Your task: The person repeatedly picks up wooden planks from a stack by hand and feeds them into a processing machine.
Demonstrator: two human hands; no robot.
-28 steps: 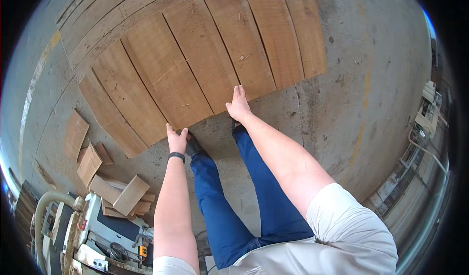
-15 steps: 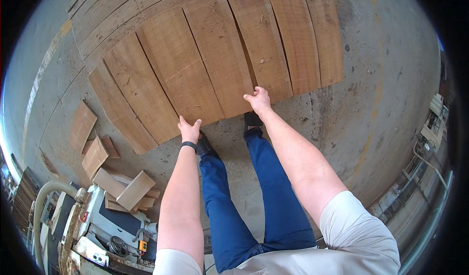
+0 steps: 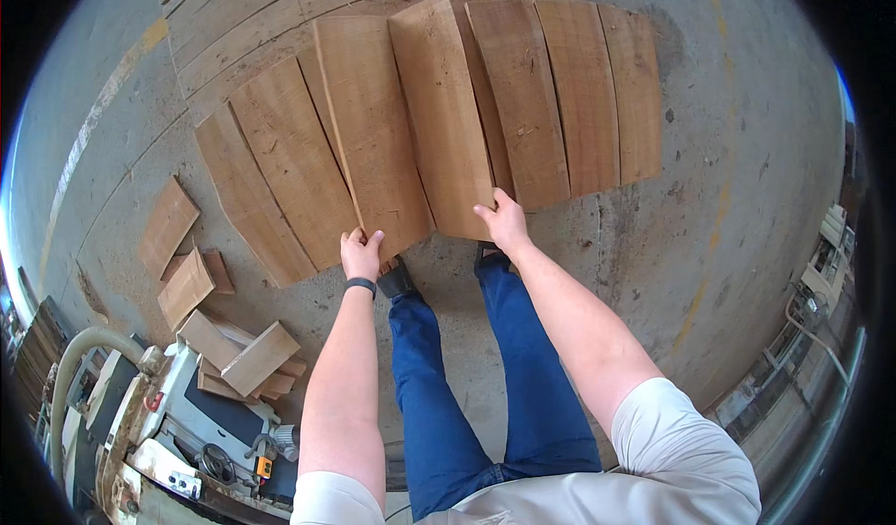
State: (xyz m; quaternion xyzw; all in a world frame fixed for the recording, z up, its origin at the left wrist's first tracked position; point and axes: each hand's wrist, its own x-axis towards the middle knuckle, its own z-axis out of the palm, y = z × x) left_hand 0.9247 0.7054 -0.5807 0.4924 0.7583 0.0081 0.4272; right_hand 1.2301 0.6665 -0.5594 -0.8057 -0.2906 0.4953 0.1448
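Observation:
Several wide brown boards lie side by side in a row ahead of my feet. My left hand [image 3: 361, 252] grips the near end of the left middle board [image 3: 366, 133], its thumb on the top face and its fingers over the outer edge. The right middle board [image 3: 442, 124] has its outer edge in my right hand [image 3: 504, 219], thumb on top and fingertips hidden underneath. Both boards are tilted, outer edges raised and inner edges low against each other, like a shallow V. Flat boards flank them, such as one on the right [image 3: 519, 105] and one on the left [image 3: 271, 156].
Long planks [image 3: 271, 30] lie beyond the row. Short wood offcuts [image 3: 261, 361] are heaped at my left, beside a machine with a thick hose [image 3: 89, 348]. Metal rails [image 3: 793, 376] run along the right. Concrete floor [image 3: 644, 273] surrounds the boards.
The two middle boards lay flat and now have their outer edges lifted. Both hands have closed on those edges and risen with them. The neighbouring boards stay flat.

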